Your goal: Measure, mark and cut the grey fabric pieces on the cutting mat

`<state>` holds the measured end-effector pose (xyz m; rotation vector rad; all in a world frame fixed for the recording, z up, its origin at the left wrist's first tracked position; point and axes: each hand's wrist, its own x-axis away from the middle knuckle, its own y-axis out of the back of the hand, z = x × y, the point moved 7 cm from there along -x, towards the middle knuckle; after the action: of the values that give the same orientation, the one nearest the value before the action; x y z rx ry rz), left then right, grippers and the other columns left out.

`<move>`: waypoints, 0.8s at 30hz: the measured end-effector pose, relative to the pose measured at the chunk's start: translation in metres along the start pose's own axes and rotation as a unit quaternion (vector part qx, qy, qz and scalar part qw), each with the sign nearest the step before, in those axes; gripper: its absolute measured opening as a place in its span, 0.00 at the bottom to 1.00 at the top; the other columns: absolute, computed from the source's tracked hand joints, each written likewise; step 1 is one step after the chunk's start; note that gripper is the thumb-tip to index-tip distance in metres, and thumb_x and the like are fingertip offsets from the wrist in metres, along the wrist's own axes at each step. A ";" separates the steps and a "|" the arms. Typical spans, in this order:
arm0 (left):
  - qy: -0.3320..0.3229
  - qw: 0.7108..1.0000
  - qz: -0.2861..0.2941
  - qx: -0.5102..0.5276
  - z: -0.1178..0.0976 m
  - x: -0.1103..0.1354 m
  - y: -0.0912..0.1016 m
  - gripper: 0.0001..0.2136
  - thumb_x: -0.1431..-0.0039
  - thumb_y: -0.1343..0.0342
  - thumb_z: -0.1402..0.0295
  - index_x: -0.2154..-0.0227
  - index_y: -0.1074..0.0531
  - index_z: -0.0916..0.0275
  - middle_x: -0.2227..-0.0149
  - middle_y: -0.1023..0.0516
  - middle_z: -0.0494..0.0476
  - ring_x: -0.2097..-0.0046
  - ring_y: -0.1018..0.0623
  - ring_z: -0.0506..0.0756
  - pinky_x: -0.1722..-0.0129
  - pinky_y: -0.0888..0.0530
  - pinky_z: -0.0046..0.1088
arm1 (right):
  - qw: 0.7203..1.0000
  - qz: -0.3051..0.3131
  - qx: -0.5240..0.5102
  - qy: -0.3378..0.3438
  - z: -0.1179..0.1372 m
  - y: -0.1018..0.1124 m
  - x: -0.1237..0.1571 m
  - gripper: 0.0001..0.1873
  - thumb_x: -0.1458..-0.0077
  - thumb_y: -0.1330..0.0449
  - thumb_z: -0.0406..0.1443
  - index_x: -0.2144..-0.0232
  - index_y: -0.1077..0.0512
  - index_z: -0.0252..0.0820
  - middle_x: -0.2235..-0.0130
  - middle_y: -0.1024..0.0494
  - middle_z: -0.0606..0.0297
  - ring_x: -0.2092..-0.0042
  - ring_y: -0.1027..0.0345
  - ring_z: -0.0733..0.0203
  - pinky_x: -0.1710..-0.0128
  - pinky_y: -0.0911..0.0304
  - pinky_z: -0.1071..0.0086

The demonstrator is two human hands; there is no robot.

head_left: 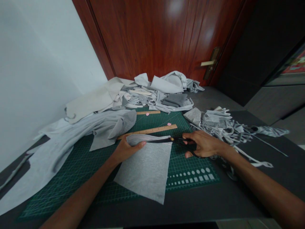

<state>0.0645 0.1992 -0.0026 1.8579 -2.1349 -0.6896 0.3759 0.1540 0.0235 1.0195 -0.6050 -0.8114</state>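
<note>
Grey, lightly flecked fabric in a squarish panel lies between the two hands, directly to the right of the left hand and to the left of the right hand. The left hand has its far-left corner pinched, the thumb laid flat on top and the other fingers mostly hidden beneath the cloth. The right hand is curled round the black handles of a pair of scissors, its fingers partly bent through the loops. The blades point left, toward the left thumb, and run along the panel's far edge, where a narrow strip of cloth rises in a curve behind them; how far apart the blades stand cannot be told.

The panel lies over a green cutting mat, one near corner reaching past the mat's edge above the dark tabletop. Just behind the strip, a wooden ruler slants across the mat, a small pink disc beside it. Left of the left hand spreads a long piece of pale grey cloth. Beyond the right hand, a heap of grey fabric scraps sits near the wrist.
</note>
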 end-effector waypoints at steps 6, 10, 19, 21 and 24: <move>0.006 1.000 -0.021 -0.016 -0.006 0.001 0.000 0.21 0.57 0.29 0.53 0.62 0.20 0.59 0.58 0.13 0.57 0.55 0.15 0.64 0.49 0.18 0.43 | 1.000 0.000 0.002 0.000 -0.001 -0.001 0.000 0.23 0.49 0.33 0.55 0.66 0.32 0.45 0.73 0.27 0.69 0.72 0.33 0.58 0.70 0.48 0.67; -0.010 1.000 0.004 -0.015 -0.012 0.001 -0.003 0.18 0.54 0.31 0.53 0.64 0.20 0.60 0.60 0.13 0.57 0.56 0.15 0.64 0.49 0.19 0.42 | 1.000 -0.001 0.006 -0.006 0.000 0.000 -0.001 0.23 0.48 0.33 0.55 0.67 0.33 0.45 0.74 0.27 0.68 0.72 0.33 0.58 0.70 0.48 0.68; -0.043 0.999 0.025 -0.004 -0.023 0.001 -0.006 0.18 0.51 0.32 0.55 0.59 0.19 0.59 0.55 0.14 0.56 0.51 0.16 0.64 0.43 0.22 0.44 | 1.000 -0.012 0.003 -0.004 0.000 0.002 -0.001 0.23 0.49 0.34 0.56 0.67 0.32 0.44 0.74 0.27 0.68 0.73 0.33 0.59 0.72 0.49 0.68; -0.045 0.999 0.025 -0.007 -0.023 0.000 -0.006 0.18 0.51 0.32 0.55 0.59 0.19 0.59 0.54 0.14 0.57 0.50 0.16 0.64 0.41 0.23 0.45 | 1.000 -0.010 0.002 -0.004 0.000 0.001 -0.001 0.23 0.49 0.34 0.56 0.67 0.31 0.44 0.74 0.27 0.68 0.73 0.33 0.59 0.71 0.48 0.68; -0.035 0.999 0.022 -0.007 -0.022 0.001 -0.005 0.19 0.51 0.32 0.56 0.58 0.19 0.61 0.54 0.14 0.58 0.51 0.16 0.65 0.42 0.23 0.46 | 1.000 -0.011 0.001 -0.006 -0.001 0.001 -0.001 0.23 0.49 0.34 0.55 0.67 0.31 0.44 0.74 0.26 0.67 0.73 0.33 0.59 0.71 0.48 0.68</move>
<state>0.0789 0.1938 0.0139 1.8002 -2.2009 -0.7684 0.3762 0.1559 0.0234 1.0247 -0.6070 -0.8367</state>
